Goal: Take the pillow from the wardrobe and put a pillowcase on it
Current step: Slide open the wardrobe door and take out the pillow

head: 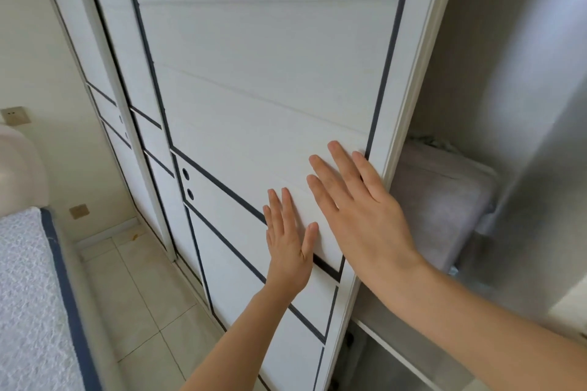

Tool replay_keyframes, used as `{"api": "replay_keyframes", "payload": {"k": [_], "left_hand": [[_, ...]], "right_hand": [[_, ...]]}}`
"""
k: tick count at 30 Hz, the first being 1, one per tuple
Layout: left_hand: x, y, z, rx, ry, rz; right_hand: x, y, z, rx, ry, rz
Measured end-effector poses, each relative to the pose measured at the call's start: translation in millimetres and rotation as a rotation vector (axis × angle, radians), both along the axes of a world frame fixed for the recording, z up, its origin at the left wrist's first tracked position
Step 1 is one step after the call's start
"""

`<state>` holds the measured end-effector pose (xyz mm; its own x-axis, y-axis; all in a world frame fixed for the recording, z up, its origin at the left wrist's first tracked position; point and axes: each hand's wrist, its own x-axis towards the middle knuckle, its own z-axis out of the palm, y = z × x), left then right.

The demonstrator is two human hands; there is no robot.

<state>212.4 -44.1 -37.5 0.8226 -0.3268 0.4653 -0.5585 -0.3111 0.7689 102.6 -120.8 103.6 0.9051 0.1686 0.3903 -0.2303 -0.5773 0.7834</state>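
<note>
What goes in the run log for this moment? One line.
stage: opening wardrobe | left hand: flat on sliding door | right hand: flat on door | pillow: on shelf, untouched

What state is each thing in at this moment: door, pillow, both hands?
sliding wardrobe door: partly open, gap at its right edge.
pillow: lying on the wardrobe shelf, untouched, no pillowcase seen.
left hand: open, flat on the door.
right hand: open, flat on the door near its edge.
</note>
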Motion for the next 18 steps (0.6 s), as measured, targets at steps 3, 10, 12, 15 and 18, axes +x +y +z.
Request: {"api": "replay_keyframes", "payload": {"k": [3, 10, 12, 15, 18], "left_hand": [[22.8, 11.8, 1.6, -0.013, 0.021, -0.017], [87.0, 39.7, 2.1, -0.040, 0.033, -0.060], [106.9, 48.4, 2.0, -0.030, 0.028, -0.063], [135.3, 59.7, 2.4, -0.023, 0.022, -0.064], [161.4, 71.1, 3.1, -0.034, 0.026, -0.069]], "right_hand": [[24.1, 10.3, -0.2, -0.014, -0.013, -0.002], [92.8, 32.2, -2.7, -0.053, -0.052, -0.006], [111.7, 37.3, -3.0, -0.067, -0.067, 0.008], [138.6, 43.5, -2.3, -0.093, -0.054, 0.047], [160.6, 48.8, 2.7, -0.122, -0.005, 0.084]]}}
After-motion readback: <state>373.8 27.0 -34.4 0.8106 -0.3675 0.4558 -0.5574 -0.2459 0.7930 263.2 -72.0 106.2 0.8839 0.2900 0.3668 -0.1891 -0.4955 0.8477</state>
